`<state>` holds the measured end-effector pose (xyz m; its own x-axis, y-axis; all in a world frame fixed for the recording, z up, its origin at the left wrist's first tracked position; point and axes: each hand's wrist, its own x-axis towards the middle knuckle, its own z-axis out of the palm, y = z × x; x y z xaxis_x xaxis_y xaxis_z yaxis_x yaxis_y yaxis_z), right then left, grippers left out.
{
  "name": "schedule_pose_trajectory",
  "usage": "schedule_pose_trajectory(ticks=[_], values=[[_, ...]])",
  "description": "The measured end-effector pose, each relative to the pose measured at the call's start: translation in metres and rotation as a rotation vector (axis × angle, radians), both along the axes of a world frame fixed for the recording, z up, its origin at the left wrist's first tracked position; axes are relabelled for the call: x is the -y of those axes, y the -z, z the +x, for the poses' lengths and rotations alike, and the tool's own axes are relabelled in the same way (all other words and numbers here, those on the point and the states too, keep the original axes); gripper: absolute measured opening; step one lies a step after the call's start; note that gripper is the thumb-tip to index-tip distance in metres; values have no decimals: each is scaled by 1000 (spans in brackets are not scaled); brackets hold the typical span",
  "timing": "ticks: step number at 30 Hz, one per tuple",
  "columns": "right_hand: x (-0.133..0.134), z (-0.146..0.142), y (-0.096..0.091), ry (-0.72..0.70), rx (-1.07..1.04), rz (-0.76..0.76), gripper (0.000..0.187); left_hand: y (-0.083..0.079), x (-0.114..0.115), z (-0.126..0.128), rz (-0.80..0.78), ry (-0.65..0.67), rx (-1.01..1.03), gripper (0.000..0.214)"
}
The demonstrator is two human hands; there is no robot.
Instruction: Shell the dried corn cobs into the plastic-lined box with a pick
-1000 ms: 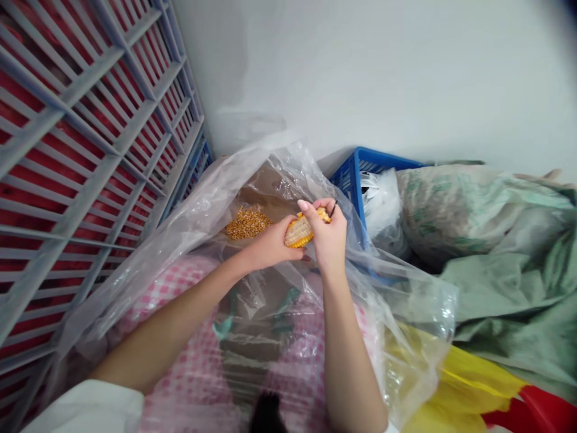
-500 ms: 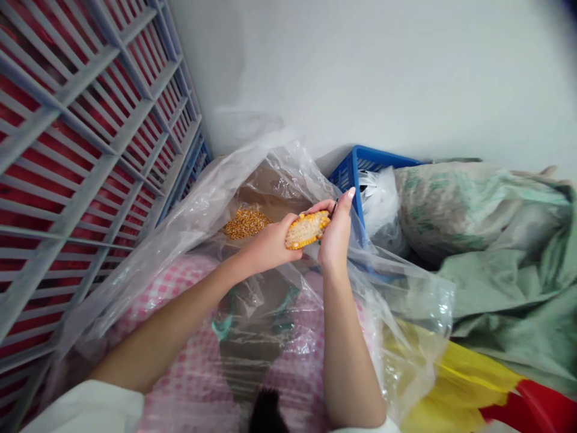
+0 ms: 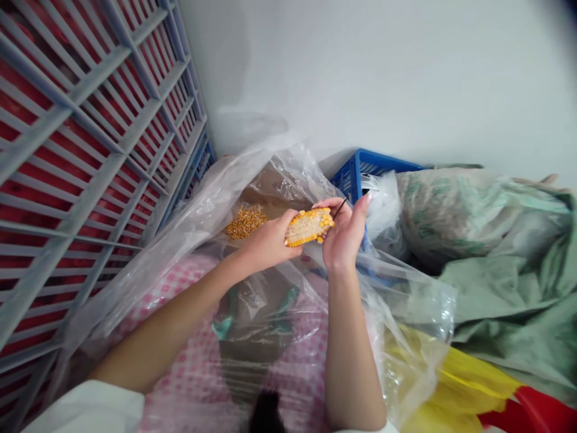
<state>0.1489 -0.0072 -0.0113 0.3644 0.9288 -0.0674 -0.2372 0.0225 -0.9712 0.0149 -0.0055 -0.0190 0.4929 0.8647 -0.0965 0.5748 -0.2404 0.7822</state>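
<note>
The left hand (image 3: 269, 242), its forearm reaching in from eight o'clock, grips the near end of the corn cob (image 3: 307, 230) around the dial's centre. At the cob's three o'clock the right hand (image 3: 345, 234) lies spread, thumb pointing toward one (a thin dark object (image 3: 341, 208) crosses its fingers).

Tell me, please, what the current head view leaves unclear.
In the head view:
Left hand: some fingers, hidden by the corn cob.
Thin dark stick by the right hand: too small to identify.
Slatted crate: blocks clear sight of what lies behind.
Green cloth: cut off by the right edge.
</note>
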Motion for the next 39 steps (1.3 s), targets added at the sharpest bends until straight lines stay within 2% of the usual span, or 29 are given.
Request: schedule_pose_trajectory(ticks=[4,8,10,12,14,17,21,25,30,36,39], values=[[3,9,0,64,-54,-65,31,5,-4,-1,1,-63,79,57],[5,15,1,97,-127,-56,28,10,-8,-1,-9,-119,149,60],[5,15,1,92,-158,-47,27,8,-9,-1,-55,-128,245,60],[6,14,1,81,-175,-53,28,4,-10,0,-198,-114,376,54],[8,12,1,60,-145,-64,27,0,-10,0,-410,-112,502,48],[13,8,0,-23,2,-98,31,-2,-12,1,-648,-158,686,52],[22,4,-4,-145,244,-173,41,1,-18,-2,-791,-221,850,48],[26,2,-7,-306,376,-157,38,2,-25,-6,-890,-289,850,47],[29,-1,-7,-407,642,-155,34,2,-29,-9,-866,-326,835,53],[29,3,-6,-457,619,-202,38,4,-29,-9,-750,-354,731,57],[28,8,-6,-537,507,-254,43,4,-26,-9,-649,-353,615,58]])
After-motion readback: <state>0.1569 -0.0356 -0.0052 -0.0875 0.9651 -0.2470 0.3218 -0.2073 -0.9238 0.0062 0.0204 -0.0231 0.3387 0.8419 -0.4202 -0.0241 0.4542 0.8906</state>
